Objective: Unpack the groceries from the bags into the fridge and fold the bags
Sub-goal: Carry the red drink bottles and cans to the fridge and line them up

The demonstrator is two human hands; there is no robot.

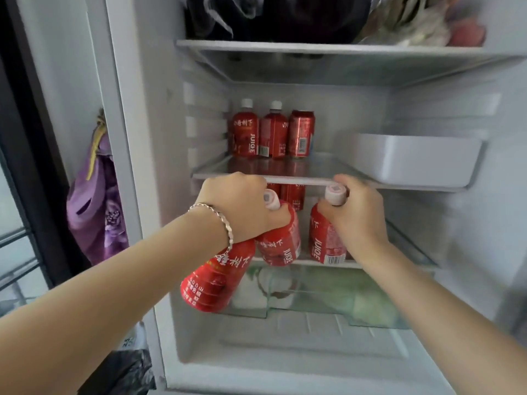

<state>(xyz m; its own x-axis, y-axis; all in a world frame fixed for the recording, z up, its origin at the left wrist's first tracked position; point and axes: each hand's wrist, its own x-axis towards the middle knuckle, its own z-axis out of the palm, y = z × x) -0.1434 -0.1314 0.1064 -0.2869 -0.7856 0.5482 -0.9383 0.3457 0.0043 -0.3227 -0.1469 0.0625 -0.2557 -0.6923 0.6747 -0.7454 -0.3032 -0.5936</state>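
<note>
The fridge stands open in front of me. My left hand (236, 203) grips two red juice bottles by their necks: one (281, 240) with its white cap showing, the other (218, 280) hanging tilted below my wrist. My right hand (356, 212) holds a third red juice bottle (326, 243) by its white-capped neck, upright over the lower shelf (302, 262). On the middle glass shelf (313, 181), at the back, stand two red juice bottles (245, 132) and a red can (301, 134).
A white container (413, 158) sits on the right of the middle shelf. Dark bags and wrapped food fill the top shelf (313, 47). A clear crisper drawer (328, 297) holds greenish produce. A purple bag (95, 206) hangs left of the fridge, a dark bag (122, 372) below.
</note>
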